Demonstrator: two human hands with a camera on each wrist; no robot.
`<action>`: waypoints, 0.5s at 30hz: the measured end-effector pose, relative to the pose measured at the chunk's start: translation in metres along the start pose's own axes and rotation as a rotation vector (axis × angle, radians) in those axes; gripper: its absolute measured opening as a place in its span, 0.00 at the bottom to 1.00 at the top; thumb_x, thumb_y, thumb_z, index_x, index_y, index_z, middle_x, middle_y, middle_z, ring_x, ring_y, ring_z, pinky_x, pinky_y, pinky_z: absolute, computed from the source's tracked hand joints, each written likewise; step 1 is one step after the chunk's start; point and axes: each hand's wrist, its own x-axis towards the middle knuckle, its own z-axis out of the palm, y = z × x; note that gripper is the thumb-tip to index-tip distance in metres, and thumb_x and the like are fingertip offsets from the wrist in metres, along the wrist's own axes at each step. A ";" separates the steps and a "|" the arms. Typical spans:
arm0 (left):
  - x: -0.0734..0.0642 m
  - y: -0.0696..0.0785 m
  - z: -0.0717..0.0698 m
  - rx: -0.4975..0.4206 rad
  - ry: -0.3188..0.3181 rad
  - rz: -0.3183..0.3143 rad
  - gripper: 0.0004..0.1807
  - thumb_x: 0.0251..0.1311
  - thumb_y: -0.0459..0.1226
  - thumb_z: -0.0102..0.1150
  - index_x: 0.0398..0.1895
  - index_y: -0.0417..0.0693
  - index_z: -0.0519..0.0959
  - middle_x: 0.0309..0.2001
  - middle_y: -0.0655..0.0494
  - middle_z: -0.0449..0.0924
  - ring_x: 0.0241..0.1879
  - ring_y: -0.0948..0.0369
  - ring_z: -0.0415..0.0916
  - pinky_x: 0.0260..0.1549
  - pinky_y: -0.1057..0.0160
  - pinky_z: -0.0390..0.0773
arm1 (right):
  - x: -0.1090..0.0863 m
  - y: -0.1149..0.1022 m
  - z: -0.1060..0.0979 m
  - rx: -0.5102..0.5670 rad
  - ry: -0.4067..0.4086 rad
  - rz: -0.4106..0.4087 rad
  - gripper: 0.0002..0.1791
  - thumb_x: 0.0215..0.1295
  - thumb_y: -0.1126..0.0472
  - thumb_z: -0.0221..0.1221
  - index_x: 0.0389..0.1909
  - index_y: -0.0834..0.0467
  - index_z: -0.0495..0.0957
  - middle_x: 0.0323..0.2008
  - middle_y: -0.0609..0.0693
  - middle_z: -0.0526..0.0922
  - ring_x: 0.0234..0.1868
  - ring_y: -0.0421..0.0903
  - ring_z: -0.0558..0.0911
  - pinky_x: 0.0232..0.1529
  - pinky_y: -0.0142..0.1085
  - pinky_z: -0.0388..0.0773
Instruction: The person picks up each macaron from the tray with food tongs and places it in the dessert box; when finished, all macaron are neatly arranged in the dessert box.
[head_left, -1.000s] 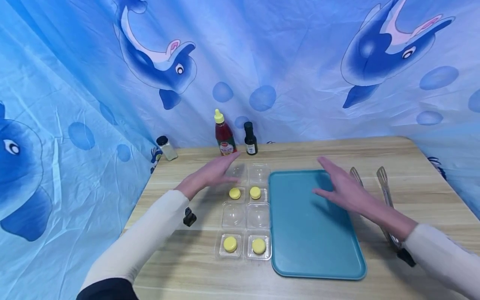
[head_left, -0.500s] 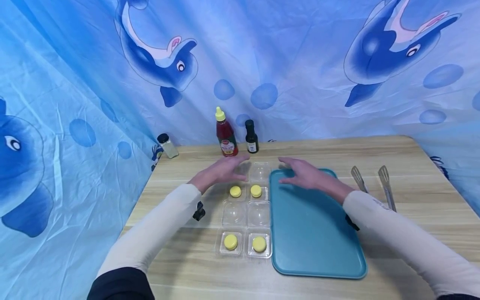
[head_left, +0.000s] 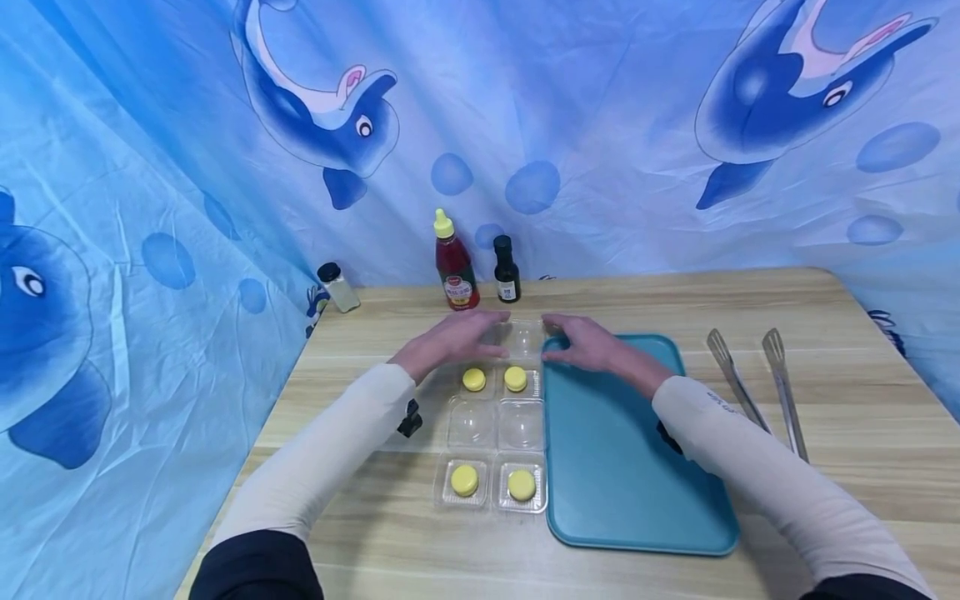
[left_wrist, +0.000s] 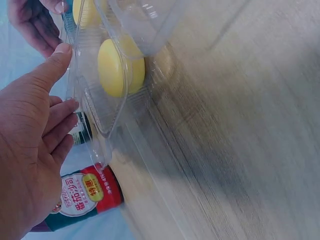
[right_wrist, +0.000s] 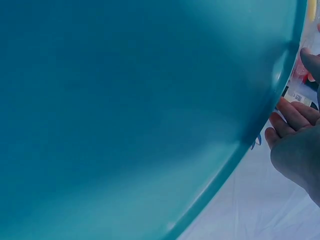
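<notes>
Two clear plastic clamshell boxes stand one behind the other, lids raised back, with yellow macarons inside: the far box (head_left: 522, 340) and the near box (head_left: 520, 425). Each has a macaron (head_left: 515, 379) per compartment on view. My left hand (head_left: 453, 337) is at the left end of the far lid, fingers loosely extended; the left wrist view shows its thumb and fingertips right at the plastic edge, beside a macaron (left_wrist: 120, 67). Across from it, my right hand (head_left: 585, 343) reaches over the tray's far left corner to the lid's right end, fingers relaxed.
A blue-green tray (head_left: 630, 475) lies right of the boxes, under my right forearm. Metal tongs (head_left: 783, 383) rest farther right. Behind the boxes stand a red sauce bottle (head_left: 456, 271) and a dark bottle (head_left: 507, 275). A shaker (head_left: 339, 287) is at the back left, before a dolphin-print curtain.
My right hand has swept left from over the tray to the far lid's right end. My left hand has moved slightly right, toward that lid. The boxes have stayed put.
</notes>
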 end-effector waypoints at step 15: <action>0.005 0.009 -0.001 0.003 0.101 -0.003 0.45 0.66 0.53 0.72 0.81 0.47 0.66 0.77 0.47 0.69 0.76 0.49 0.66 0.76 0.46 0.66 | -0.001 0.003 0.003 0.068 0.090 -0.069 0.40 0.74 0.59 0.67 0.79 0.71 0.61 0.71 0.66 0.75 0.69 0.62 0.77 0.68 0.56 0.76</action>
